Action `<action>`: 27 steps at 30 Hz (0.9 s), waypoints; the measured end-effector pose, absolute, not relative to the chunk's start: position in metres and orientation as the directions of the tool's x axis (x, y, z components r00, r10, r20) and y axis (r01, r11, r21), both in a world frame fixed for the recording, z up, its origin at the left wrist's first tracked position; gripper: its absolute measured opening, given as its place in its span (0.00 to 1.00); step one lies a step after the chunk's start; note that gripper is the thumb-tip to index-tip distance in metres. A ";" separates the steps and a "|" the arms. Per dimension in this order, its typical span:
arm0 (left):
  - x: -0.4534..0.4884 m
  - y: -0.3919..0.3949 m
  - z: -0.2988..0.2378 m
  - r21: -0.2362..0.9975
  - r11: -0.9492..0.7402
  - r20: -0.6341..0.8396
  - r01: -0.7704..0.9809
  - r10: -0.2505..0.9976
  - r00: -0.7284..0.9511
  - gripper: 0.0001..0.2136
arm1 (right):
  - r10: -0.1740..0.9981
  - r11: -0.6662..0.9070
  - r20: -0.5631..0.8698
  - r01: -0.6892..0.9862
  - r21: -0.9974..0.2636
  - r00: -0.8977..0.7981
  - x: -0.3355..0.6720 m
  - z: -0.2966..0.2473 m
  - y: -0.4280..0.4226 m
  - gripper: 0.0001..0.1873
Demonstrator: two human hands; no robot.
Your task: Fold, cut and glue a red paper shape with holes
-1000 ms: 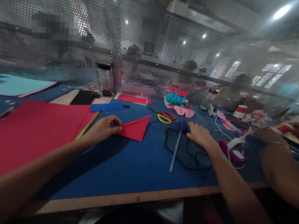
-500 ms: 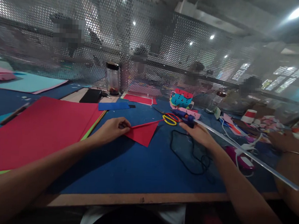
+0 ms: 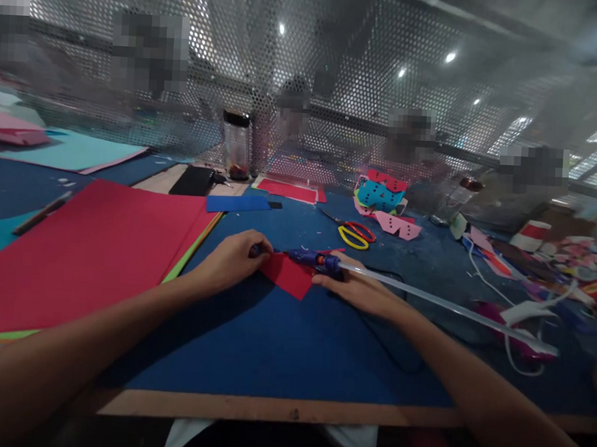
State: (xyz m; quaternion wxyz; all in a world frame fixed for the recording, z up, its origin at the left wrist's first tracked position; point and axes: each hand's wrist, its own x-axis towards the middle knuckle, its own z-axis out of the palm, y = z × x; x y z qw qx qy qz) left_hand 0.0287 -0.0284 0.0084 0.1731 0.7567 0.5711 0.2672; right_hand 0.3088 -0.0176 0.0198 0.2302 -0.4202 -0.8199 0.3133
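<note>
My left hand (image 3: 241,254) pinches the left end of a small folded piece of red paper (image 3: 290,276) above the blue table mat. Closed around a blue hot glue gun (image 3: 316,259), my right hand (image 3: 358,287) holds it over the red paper, nozzle pointing left towards my left fingertips. A long clear glue stick (image 3: 439,301) sticks out from the gun's back end to the right. Whether the nozzle touches the paper cannot be made out. The gun's dark cord (image 3: 387,348) trails on the mat behind my right forearm.
Scissors (image 3: 354,236) with red and yellow handles lie beyond my right hand. Large red sheets (image 3: 101,253) are stacked at left. Behind stand a jar (image 3: 237,150) and cut paper shapes (image 3: 380,194); a white cord (image 3: 510,341) and paper scraps lie at right.
My right hand has brought the glue gun left and nearer, from beside the scissors to over the red paper. My left hand keeps its pinch. The view has shifted slightly.
</note>
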 end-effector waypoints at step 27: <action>0.024 -0.021 -0.003 0.498 -0.400 0.257 0.770 0.915 0.310 0.10 | 0.819 0.492 0.052 0.653 -0.576 -0.571 0.292 0.024 -0.028 0.18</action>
